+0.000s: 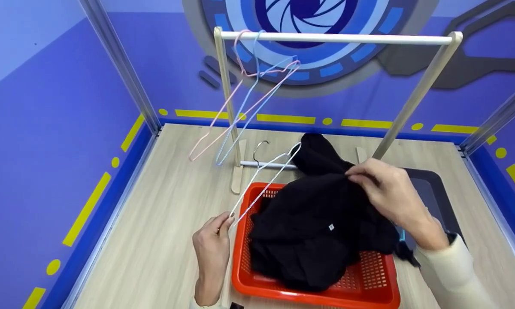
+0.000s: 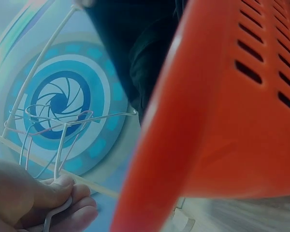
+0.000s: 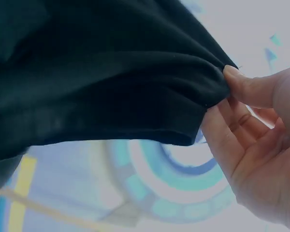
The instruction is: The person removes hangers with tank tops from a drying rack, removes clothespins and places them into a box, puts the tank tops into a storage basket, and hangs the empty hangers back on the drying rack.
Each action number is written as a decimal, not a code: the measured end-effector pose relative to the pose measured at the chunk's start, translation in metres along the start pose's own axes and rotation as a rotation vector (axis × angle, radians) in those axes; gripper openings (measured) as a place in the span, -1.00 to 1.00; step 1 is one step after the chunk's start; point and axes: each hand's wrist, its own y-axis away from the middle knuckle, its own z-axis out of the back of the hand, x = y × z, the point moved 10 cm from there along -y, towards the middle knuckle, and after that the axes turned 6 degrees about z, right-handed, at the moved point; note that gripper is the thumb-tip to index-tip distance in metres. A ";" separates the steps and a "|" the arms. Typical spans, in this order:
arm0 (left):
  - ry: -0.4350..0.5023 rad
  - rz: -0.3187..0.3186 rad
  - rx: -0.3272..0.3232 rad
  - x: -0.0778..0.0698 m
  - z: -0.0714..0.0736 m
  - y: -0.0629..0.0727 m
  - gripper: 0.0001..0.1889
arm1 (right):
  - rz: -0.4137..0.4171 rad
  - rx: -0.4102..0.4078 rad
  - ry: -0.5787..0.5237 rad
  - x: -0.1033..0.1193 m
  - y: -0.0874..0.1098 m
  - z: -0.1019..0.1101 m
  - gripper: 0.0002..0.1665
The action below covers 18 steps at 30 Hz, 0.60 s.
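My left hand (image 1: 212, 242) pinches one end of a white wire hanger (image 1: 244, 192), whose hook points up and away. In the left wrist view the thumb and fingers (image 2: 79, 205) close round the wire. A black garment (image 1: 309, 214) with a small white tag lies bunched in a red basket (image 1: 313, 297), part of it raised. My right hand (image 1: 390, 193) pinches an edge of that garment between thumb and fingers, as the right wrist view also shows. The hanger's far end meets the cloth at the upper left; whether it is inside the garment I cannot tell.
Behind the basket stands a wooden rack with a white rail (image 1: 334, 37). A pink hanger (image 1: 215, 121) and a blue hanger (image 1: 257, 51) hang at its left end. To the right, a dark tray (image 1: 437, 184) lies partly behind my right arm.
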 end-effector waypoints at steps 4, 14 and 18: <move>-0.008 0.012 0.006 0.002 -0.001 0.000 -0.84 | 0.163 0.005 -0.123 0.047 0.003 0.000 -0.70; -0.008 -0.013 0.002 0.001 -0.001 0.001 -0.82 | 0.316 0.387 -0.227 0.095 0.054 -0.084 -0.75; -0.011 -0.005 0.003 0.002 -0.002 0.002 -0.82 | 0.273 0.506 -0.174 0.086 0.072 -0.117 -0.74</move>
